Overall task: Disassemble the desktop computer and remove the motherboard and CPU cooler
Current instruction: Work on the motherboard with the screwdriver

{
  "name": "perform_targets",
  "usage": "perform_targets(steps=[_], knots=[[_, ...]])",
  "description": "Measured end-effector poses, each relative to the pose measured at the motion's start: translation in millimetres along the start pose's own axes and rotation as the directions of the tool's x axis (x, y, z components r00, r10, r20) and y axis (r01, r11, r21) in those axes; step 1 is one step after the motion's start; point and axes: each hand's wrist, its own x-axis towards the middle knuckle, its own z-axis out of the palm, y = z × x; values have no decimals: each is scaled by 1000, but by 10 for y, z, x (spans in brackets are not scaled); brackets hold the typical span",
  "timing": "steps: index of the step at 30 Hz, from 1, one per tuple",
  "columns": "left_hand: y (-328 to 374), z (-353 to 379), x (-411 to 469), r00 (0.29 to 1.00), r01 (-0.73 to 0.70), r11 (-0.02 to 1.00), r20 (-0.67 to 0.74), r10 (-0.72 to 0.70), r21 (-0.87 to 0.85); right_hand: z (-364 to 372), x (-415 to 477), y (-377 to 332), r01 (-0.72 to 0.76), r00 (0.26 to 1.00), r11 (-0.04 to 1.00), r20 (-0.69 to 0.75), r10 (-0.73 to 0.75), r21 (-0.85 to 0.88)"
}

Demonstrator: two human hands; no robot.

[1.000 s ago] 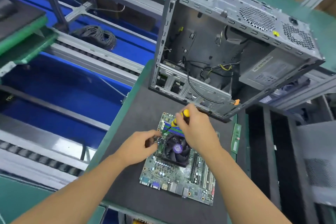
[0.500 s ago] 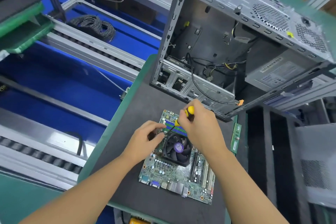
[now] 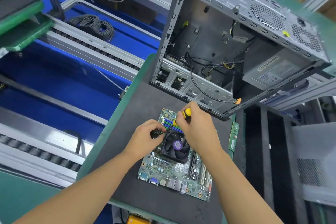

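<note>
Yellow-handled screwdriver [image 3: 185,113], gripped in the right hand [image 3: 198,129], meets the far-left corner of the CPU cooler [image 3: 175,148]. The motherboard [image 3: 163,171] lies on the mat [image 3: 145,100], near the open case [image 3: 209,85]. The left hand [image 3: 145,135] pinches what looks like the fan cable [image 3: 156,132]. Likely step: loosening cooler screws; next, steady downward pressure.

This is a factory dismantling workshop: a green-edged workbench [image 3: 101,152], a roller conveyor [image 3: 36,152] running to the left of it, and a gutted computer case [image 3: 236,23] at its far end.
</note>
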Motion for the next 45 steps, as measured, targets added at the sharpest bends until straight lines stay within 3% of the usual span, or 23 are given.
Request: perform_targets(steps=[17,25,33,45], knots=[[-46,58,48,994,54,998,-92,-57,-39,-28,13,-105,20,998,997,62,-16,-73],[-109,12,15,999,16,998,-32,-14,55,-117,70,-204,18,989,981,150,12,-192],[-180,99,-49,995,-41,994,-88,50,102,-161,218,-410,112,937,886,345,57,-449],[-206,125,0,995,-66,987,-66,76,149,-139,328,-443,309,875,847,477,-76,-432]])
